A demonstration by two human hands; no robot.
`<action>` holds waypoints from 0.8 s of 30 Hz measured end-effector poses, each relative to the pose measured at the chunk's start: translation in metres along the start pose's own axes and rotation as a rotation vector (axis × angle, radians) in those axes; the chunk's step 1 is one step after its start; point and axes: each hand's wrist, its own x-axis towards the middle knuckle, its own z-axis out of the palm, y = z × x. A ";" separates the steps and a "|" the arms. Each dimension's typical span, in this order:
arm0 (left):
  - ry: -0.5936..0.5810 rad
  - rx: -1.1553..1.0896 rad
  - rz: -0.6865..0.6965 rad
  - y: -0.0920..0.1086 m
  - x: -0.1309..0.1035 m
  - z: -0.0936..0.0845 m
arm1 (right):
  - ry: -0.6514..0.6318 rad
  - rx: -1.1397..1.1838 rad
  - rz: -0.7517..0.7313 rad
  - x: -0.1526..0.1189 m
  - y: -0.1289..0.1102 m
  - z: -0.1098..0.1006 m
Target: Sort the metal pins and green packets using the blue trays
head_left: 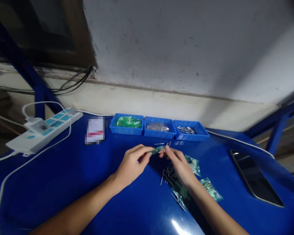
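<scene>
My left hand [134,163] is closed in a pinch on one end of a small green plastic bag [157,149]. At the bag's other end, my right hand [180,163] has thumb and fingers pressed together, and thin metal pins [169,143] stick up beside the thumb. Part of the bag is hidden by the fingers. Loose metal pins [170,178] lie in a heap below my right hand, and another pin [158,144] lies just behind the bag. Filled bags [193,164] rest beside my right wrist, with one more filled bag [211,189] right of the forearm.
Three blue bins stand along the wall: one with green bags [127,122], one with clear packets [158,127], one with metal pins [187,130]. A white power strip [42,132] and a blurred-out card [95,130] are left; a phone [256,178] lies right.
</scene>
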 end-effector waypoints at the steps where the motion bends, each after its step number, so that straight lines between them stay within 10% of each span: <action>1: -0.028 0.034 0.084 0.000 -0.001 0.001 | 0.004 0.091 0.053 0.000 0.002 0.000; 6: -0.101 0.073 0.128 0.002 -0.001 0.002 | -0.011 0.296 0.019 0.000 0.004 0.002; 14: -0.143 -0.652 -0.568 -0.002 0.005 0.005 | 0.083 -0.181 -0.467 -0.003 0.005 0.003; 24: 0.021 -0.386 -0.321 -0.007 0.004 0.004 | 0.173 -0.412 -0.308 -0.006 -0.002 0.001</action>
